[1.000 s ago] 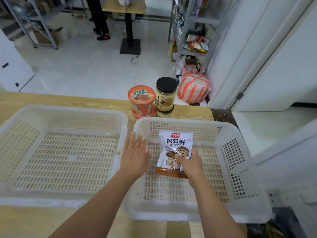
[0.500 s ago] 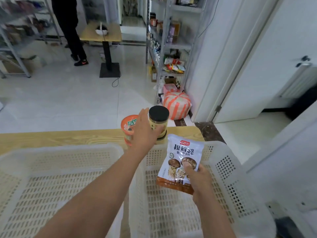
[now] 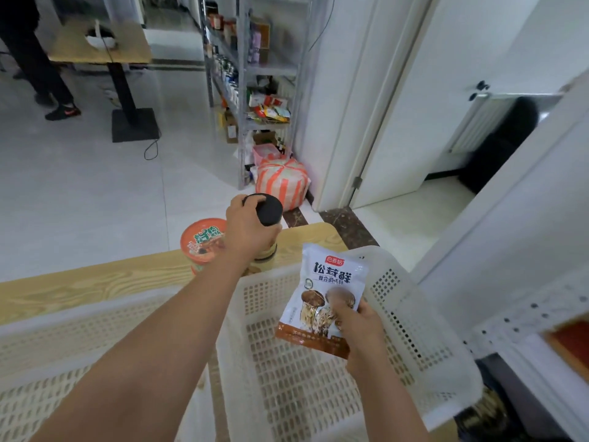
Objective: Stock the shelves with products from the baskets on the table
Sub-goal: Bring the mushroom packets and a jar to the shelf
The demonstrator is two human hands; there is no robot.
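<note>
Left hand grips the jar, hiding its label. Right hand pinches the pouch; its lower corner covered.

The basket is matt white perforated plastic on a table of pale grained wood, the pouch glossy printed film, the jar at its eleven o'clock matt-black-lidded, the floor tiles smooth and shiny.

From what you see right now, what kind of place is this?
Likely a small shop or storeroom: metal shelves packed with goods, white baskets on a wooden table, and a food pouch in the right hand.
</note>
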